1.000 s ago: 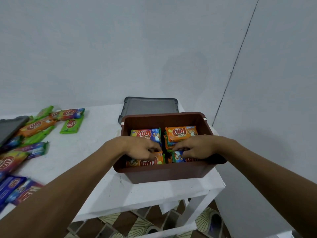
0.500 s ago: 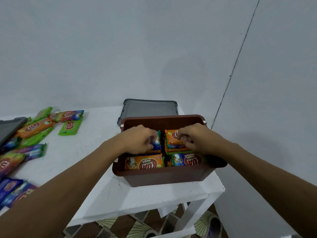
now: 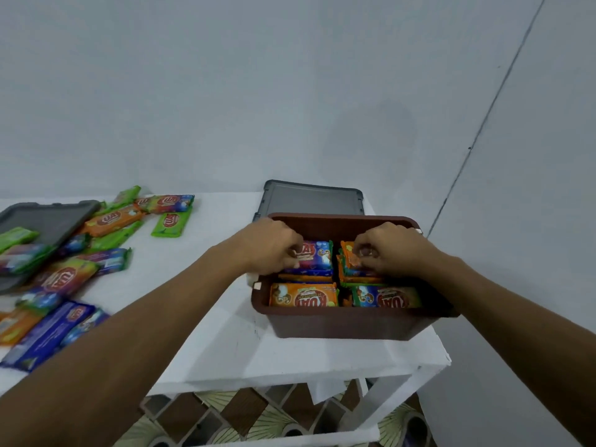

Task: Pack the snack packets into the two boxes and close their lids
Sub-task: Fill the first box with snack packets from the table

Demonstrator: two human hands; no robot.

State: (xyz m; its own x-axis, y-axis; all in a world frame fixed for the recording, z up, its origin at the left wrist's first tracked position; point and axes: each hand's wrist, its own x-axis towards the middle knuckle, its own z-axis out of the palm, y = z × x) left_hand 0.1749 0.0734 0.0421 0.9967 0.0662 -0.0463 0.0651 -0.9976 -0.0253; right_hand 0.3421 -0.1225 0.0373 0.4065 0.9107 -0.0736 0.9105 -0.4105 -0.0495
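A brown box (image 3: 348, 325) stands at the table's right end, holding four stacks of snack packets. My left hand (image 3: 269, 245) has its fingers curled on the blue packet (image 3: 317, 258) at the back left of the box. My right hand (image 3: 387, 248) pinches the orange packet (image 3: 348, 254) at the back right. An orange packet (image 3: 303, 295) and a blue packet (image 3: 385, 296) lie in the front of the box. A grey lid (image 3: 312, 198) lies flat behind the box. Several loose packets (image 3: 61, 279) lie scattered at the left.
A second grey lid (image 3: 45, 217) rests at the far left, partly under loose packets. The white table (image 3: 206, 321) ends just right of the box and close in front of it. A wall stands behind, and patterned floor shows below.
Both hands moved from the front packets in the box to the back stacks and stayed there. The view shifted slightly; the box has not moved.
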